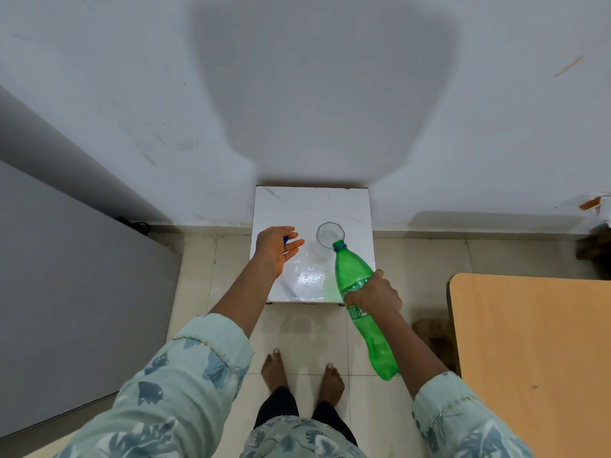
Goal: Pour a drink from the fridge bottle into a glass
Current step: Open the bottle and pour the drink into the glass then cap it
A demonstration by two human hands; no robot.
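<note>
A clear glass (330, 235) stands on a small white marble-topped table (350, 206) against the wall. My right hand (375, 291) grips a green plastic bottle (351, 276) round its label. The bottle is tilted, base toward me, and its open mouth reaches the near rim of the glass. My left hand (276, 247) hovers over the table's left side, to the left of the glass. It pinches the small blue cap (285, 240) while the other fingers stay stretched out.
A grey fridge (66, 276) fills the left side. A wooden table (535, 358) juts in at the right. Below me are a tiled floor (307, 335) and my bare feet. A white wall (314, 94) rises behind the small table.
</note>
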